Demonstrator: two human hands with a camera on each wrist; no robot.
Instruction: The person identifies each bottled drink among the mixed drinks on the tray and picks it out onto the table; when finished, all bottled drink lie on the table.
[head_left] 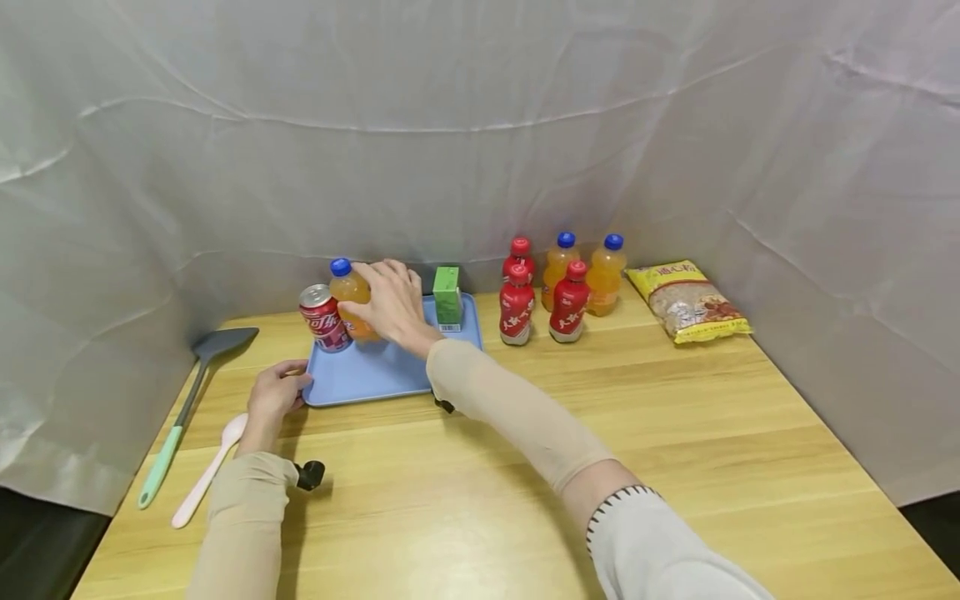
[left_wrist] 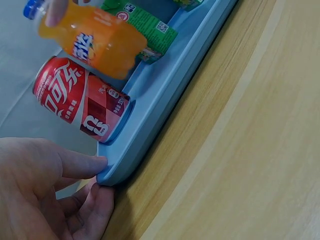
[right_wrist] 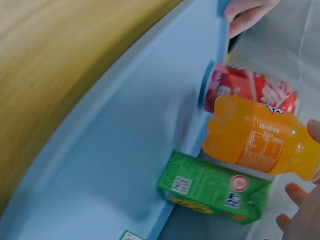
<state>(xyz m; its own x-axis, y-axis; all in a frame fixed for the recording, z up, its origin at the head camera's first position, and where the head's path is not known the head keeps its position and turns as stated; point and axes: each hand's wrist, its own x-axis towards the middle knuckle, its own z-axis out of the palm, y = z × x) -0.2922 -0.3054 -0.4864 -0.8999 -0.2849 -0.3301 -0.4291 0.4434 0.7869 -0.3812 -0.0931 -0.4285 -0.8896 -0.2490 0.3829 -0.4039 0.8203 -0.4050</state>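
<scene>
My left hand [head_left: 273,393] pinches the near left corner of a blue tray [head_left: 360,385], thumb over the rim and fingers below. My right hand [head_left: 393,304] grips an orange soda bottle [head_left: 351,293] by its upper part, over the tray's left side. Whether the bottle's base touches the tray I cannot tell. Beside it a red soda can [head_left: 325,318] stands on the tray. A green drink carton [head_left: 447,300] stands at the tray's right. Another green carton [right_wrist: 212,190], hidden behind my right hand in the head view, shows close to the bottle in the right wrist view.
Right of the tray stand several red bottles [head_left: 517,304] and two more orange soda bottles [head_left: 604,275]. A yellow bag [head_left: 690,302] lies at the back right. A grey spatula [head_left: 197,379] and a pink spoon [head_left: 210,473] lie left. Grey curtain [head_left: 420,183] encloses the table.
</scene>
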